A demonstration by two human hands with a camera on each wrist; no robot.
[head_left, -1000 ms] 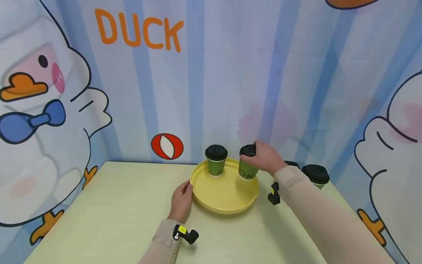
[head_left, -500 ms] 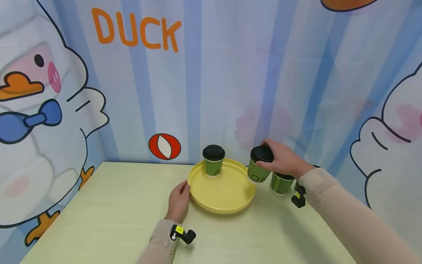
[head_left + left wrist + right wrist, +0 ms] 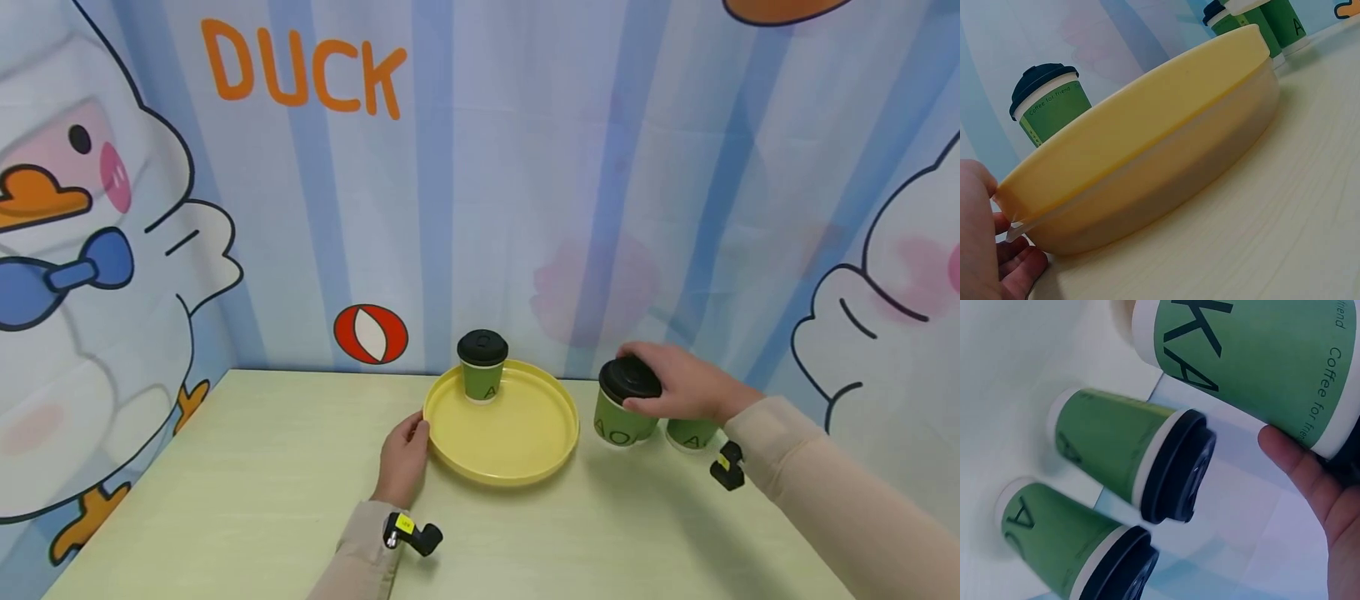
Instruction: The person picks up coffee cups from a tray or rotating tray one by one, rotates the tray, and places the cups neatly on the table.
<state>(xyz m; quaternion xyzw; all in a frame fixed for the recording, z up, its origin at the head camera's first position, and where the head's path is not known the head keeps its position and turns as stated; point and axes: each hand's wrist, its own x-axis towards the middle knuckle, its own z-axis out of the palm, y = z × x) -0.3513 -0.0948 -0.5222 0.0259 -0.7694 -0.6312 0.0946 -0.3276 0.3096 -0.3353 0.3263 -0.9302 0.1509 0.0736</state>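
Note:
A round yellow tray (image 3: 502, 454) lies on the table, and my left hand (image 3: 402, 458) holds its left rim between thumb and fingers. Near the tray's back left stands a green paper coffee cup (image 3: 482, 379) with a black lid. To the right of the tray, my right hand (image 3: 686, 383) grips another lidded coffee cup (image 3: 621, 421) around its top. In the right wrist view, the thumb (image 3: 1285, 450) presses the held cup's side just under the lid.
Two more lidded green cups stand on the right, one nearer cup (image 3: 1116, 453) and a second cup (image 3: 1060, 540); the right hand partly hides them in the head view. A curtain (image 3: 495, 167) printed with ducks hangs right behind the table (image 3: 262, 483).
My right hand has carried its cup rightward and lower, from the tray's right side to beside the other cups. The left hand keeps its place on the tray rim.

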